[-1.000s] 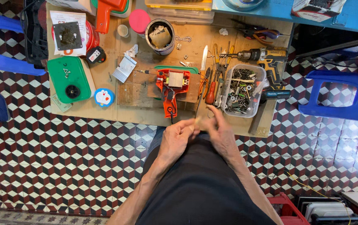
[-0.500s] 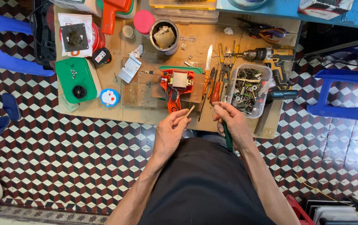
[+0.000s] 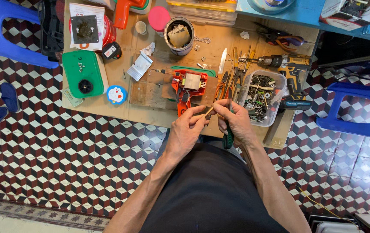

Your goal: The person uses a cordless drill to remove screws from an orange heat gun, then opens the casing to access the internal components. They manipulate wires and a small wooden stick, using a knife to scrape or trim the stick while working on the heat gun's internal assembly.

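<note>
Two hands meet just off the near edge of the low wooden surface (image 3: 107, 110), over the person's lap. The left hand (image 3: 186, 131) is curled closed around the near end of a thin pale wooden stick (image 3: 208, 112), which slants up toward the right hand (image 3: 236, 123); that hand is also closed, pinching the stick's far tip with its fingertips while gripping a green-handled tool (image 3: 227, 139) whose handle hangs down below the palm. Open room lies mostly to the left of the hands, where the patterned tile floor (image 3: 64, 164) runs bare along the near edge of the surface. Straight ahead, close to the near edge, an opened orange power tool body (image 3: 188, 86) lies just beyond the left hand's knuckles, near but apart. Right of it stands a clear plastic tub of mixed screws and metal parts (image 3: 260, 97), just beyond the right hand, with a cordless drill (image 3: 290, 71) at the right edge. A green flat case (image 3: 82, 73) sits toward the left edge. Blue plastic stools (image 3: 357, 110) crowd the floor off the right edge.
</note>
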